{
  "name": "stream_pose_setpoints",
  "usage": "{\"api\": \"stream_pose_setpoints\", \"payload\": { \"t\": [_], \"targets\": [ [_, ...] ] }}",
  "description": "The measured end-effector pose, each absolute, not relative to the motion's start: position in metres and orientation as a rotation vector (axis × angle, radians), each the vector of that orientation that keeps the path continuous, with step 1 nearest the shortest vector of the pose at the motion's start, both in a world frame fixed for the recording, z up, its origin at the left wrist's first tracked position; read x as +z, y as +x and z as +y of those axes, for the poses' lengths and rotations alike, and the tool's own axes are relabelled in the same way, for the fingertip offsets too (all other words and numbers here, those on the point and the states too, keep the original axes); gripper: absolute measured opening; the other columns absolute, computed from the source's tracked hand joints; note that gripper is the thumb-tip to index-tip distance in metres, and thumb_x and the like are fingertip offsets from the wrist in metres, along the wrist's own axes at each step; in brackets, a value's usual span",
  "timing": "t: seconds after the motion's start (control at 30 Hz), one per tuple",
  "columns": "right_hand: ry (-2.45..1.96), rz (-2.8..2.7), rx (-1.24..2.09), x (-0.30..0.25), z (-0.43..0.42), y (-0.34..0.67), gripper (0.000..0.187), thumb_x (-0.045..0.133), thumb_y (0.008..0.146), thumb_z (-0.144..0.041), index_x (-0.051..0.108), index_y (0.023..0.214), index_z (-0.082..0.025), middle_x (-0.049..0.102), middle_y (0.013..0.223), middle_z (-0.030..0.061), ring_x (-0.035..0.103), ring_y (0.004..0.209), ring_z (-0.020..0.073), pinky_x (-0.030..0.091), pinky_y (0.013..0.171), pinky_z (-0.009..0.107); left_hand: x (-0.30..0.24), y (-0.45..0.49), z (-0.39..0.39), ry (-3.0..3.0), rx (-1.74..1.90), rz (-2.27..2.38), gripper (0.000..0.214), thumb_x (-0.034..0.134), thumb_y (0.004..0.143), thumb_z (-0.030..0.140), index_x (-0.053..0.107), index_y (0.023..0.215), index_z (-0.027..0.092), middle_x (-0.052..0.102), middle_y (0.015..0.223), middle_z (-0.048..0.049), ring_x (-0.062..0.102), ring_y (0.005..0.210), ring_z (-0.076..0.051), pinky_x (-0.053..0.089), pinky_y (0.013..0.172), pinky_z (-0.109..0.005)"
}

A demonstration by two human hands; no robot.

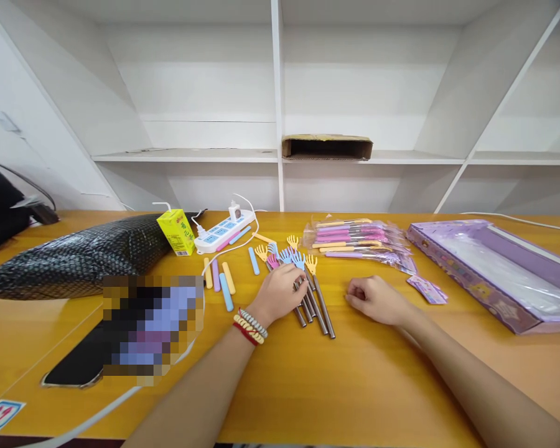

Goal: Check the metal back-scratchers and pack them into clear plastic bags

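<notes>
On the table [308, 392], the metal-rod scratchers [324, 311] lie lengthwise, claws pointing away, partly under the nearer left hand [282, 290], whose grip one cannot tell; the right hand [373, 300], curled, contents hidden, is apart.

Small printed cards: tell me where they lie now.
In the head view, the small printed cards lie on the table toward the right, between the right hand and the purple box.

A hand could pass over the near middle of the table [326, 392], but back scratchers [323, 306] crowd the left hand [279, 291], wrapped bundles [350, 236] lie beyond the right hand [378, 302], and a tray [471, 283] walls the right.
</notes>
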State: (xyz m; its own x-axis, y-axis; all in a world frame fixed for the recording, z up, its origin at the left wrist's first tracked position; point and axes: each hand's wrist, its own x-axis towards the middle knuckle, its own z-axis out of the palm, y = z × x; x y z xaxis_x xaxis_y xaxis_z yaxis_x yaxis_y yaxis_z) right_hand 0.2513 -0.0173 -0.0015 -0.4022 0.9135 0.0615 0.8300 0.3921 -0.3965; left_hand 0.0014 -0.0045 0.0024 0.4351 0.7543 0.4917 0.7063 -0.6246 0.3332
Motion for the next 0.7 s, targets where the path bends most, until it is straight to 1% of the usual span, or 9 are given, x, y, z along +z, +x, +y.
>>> {"api": "stream_pose_setpoints", "payload": {
  "t": [0.2,0.3,0.43,0.7],
  "targets": [
    [-1.545,-2.375,0.447,-0.0007,-0.0186,0.2502,0.016,0.047,0.079,-0.028,0.059,0.074,-0.019,0.063,0.066,0.0013,0.051,0.056,0.0121,0.031,0.054,0.023,0.0006,-0.0006,-0.0020,2.601,0.950,1.341,0.013,0.046,0.082,0.020,0.059,0.080,0.019,0.059,0.081,-0.0036,0.055,0.078,-0.015,0.045,0.074,-0.030],
    [-1.544,-2.382,0.458,0.0019,-0.0196,0.2502,0.015,0.048,0.079,-0.026,0.060,0.074,-0.019,0.063,0.066,0.0017,0.052,0.056,0.0120,0.031,0.054,0.023,0.0002,-0.0009,-0.0020,2.586,0.957,1.367,0.012,0.047,0.080,0.017,0.058,0.077,0.019,0.059,0.080,-0.0032,0.055,0.076,-0.015,0.045,0.071,-0.029],
    [-1.521,-2.398,0.454,0.0041,-0.0203,0.2511,0.014,0.048,0.078,-0.025,0.060,0.074,-0.020,0.063,0.067,0.0009,0.052,0.057,0.0114,0.032,0.054,0.022,0.0013,-0.0002,-0.0038,2.549,0.943,1.418,0.009,0.049,0.078,0.018,0.056,0.072,0.019,0.057,0.075,-0.0020,0.054,0.071,-0.014,0.044,0.066,-0.027],
    [-1.512,-2.410,0.439,0.0040,-0.0197,0.2529,0.016,0.048,0.081,-0.029,0.059,0.075,-0.019,0.062,0.067,0.0011,0.051,0.057,0.0109,0.031,0.054,0.022,0.0020,0.0001,-0.0041,2.550,0.902,1.400,0.011,0.048,0.078,0.019,0.055,0.070,0.019,0.056,0.070,-0.0004,0.051,0.062,-0.012,0.040,0.059,-0.024]
  ]
}}
